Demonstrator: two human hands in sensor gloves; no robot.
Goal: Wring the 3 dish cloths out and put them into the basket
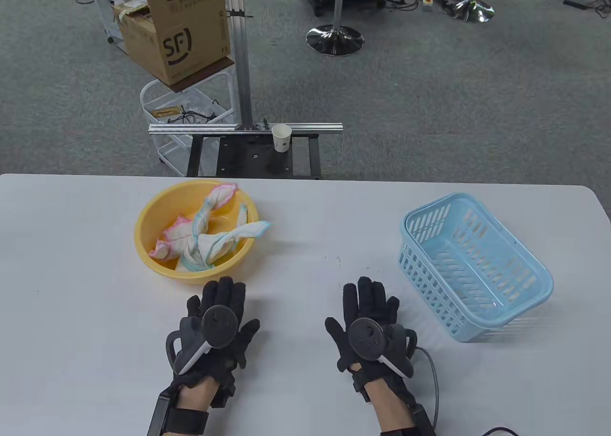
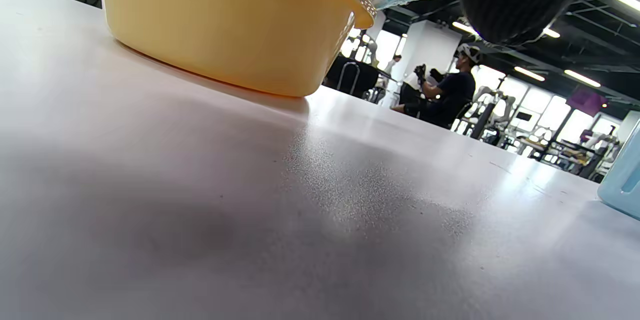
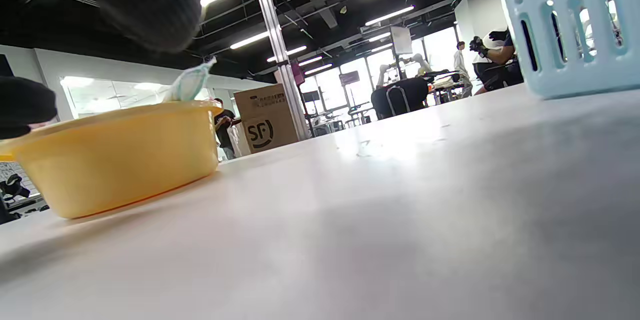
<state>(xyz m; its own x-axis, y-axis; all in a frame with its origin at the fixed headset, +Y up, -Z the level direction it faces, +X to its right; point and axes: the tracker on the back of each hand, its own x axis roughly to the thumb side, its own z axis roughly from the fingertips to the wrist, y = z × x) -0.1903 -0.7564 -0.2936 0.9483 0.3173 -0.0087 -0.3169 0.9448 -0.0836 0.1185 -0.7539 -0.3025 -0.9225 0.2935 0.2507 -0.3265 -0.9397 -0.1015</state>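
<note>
A yellow basin (image 1: 148, 249) stands at the table's left and holds the crumpled white dish cloths (image 1: 205, 238), edged pink and blue; one blue-edged corner (image 1: 260, 228) droops over the rim. A light blue slotted basket (image 1: 477, 269) sits tilted at the right, with nothing inside. My left hand (image 1: 222, 312) lies flat on the table just in front of the basin, fingers straight, holding nothing. My right hand (image 1: 367, 312) lies flat near the middle, left of the basket, also holding nothing. The basin (image 2: 225, 25) fills the left wrist view; the right wrist view shows basin (image 3: 115, 160) and basket (image 3: 575, 25).
The white table (image 1: 305, 388) ends at a far edge behind the basin. Beyond it stand a metal frame with a paper cup (image 1: 281, 137), a cardboard box (image 1: 176, 30) on a white cart, and chair bases on the carpet. A cable (image 1: 432, 374) trails from my right wrist.
</note>
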